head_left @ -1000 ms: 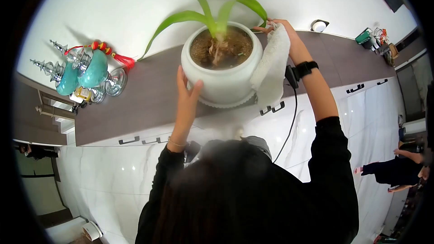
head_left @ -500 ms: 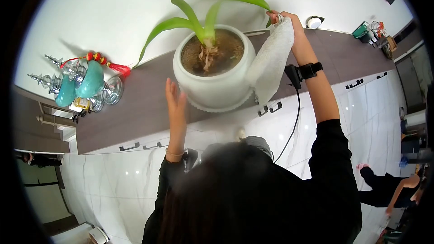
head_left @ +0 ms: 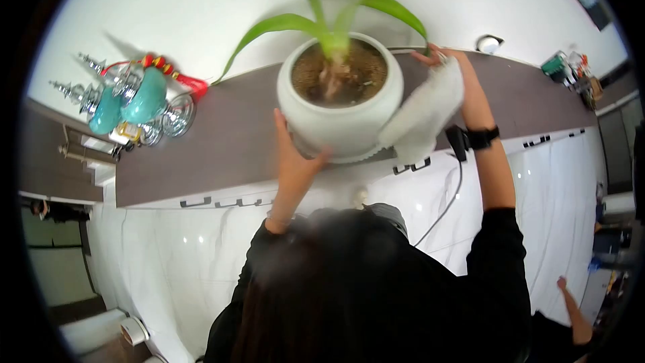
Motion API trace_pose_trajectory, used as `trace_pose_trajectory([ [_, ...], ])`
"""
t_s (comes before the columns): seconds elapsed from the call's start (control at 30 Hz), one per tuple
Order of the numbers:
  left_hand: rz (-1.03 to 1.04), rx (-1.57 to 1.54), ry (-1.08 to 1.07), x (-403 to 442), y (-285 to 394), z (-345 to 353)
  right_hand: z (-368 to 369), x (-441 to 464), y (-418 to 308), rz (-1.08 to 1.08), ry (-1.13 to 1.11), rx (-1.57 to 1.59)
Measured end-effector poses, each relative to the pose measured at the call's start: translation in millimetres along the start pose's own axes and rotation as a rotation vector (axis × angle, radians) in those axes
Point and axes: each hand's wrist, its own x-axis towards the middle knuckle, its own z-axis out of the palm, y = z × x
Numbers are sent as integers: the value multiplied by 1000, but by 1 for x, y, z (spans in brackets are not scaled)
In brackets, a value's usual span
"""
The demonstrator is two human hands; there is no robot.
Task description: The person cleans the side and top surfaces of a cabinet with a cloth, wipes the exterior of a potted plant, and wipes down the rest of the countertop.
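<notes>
A long-leaved green plant [head_left: 332,44] grows from soil in a round white flowerpot [head_left: 339,121] on the cabinet. My left hand [head_left: 295,161] is spread against the lower left front of the pot, its fingers apart and slightly blurred. At the pot's right, my right hand [head_left: 449,62] is closed on a white cloth [head_left: 426,111], which hangs down beside the pot. The tip of the right leaf [head_left: 403,13] meets the fingers of that hand; whether they pinch it I cannot tell. A black device with a cable is strapped to my right wrist.
Turquoise and silver ornaments [head_left: 144,97] with a red tassel stand on the left of the grey-brown cabinet top [head_left: 222,134]. A small white round object [head_left: 490,44] and several small items [head_left: 568,70] lie to the right. Another person's arm [head_left: 574,309] shows at lower right.
My left hand has come in against the pot's lower front. My right hand has moved down a little with the cloth and the leaf tip. The view has shifted slightly.
</notes>
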Motion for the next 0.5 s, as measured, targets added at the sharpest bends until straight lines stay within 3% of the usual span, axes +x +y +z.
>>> trace_pose_trajectory([
  [0.07, -25, 53, -6, -2, 2, -2, 22, -38, 5, -86, -58, -227],
  [0.23, -29, 79, -17, -5, 5, 5, 74, -107, 36, 115, 10, -198],
  [0.3, -44, 68, -11, -5, 9, 10, 70, -114, 72, 29, 49, -343],
  [0.4, -69, -55, 32, -4, 1, 23, 111, -125, 77, 236, 167, -17],
  [0.5, -35, -16, 77, -2, 0, 29, 99, -117, 90, 288, 136, -82],
])
